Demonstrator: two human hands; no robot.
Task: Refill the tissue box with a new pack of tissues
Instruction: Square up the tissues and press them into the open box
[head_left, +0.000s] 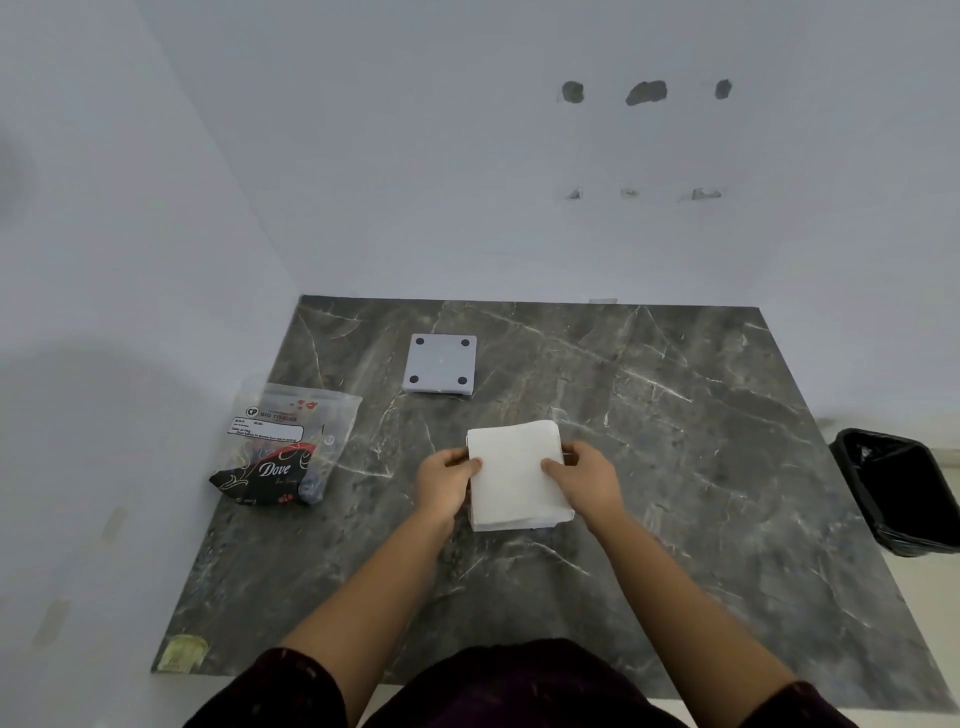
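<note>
A square stack of white tissues (514, 473) rests on the dark marble table (701, 467) near its middle. My left hand (445, 480) grips the stack's left edge, thumb on top. My right hand (584, 480) grips the right edge the same way. Farther back lies a pale grey square box piece (440, 362) with a dark round foot in each corner, facing up. An opened clear plastic tissue wrapper (288, 447), printed in black and red, lies crumpled at the table's left edge.
White walls close off the back and the left side of the table. A black bin (901, 493) with a dark liner stands on the floor off the table's right edge. A yellowish sticker (182, 652) marks the near left corner.
</note>
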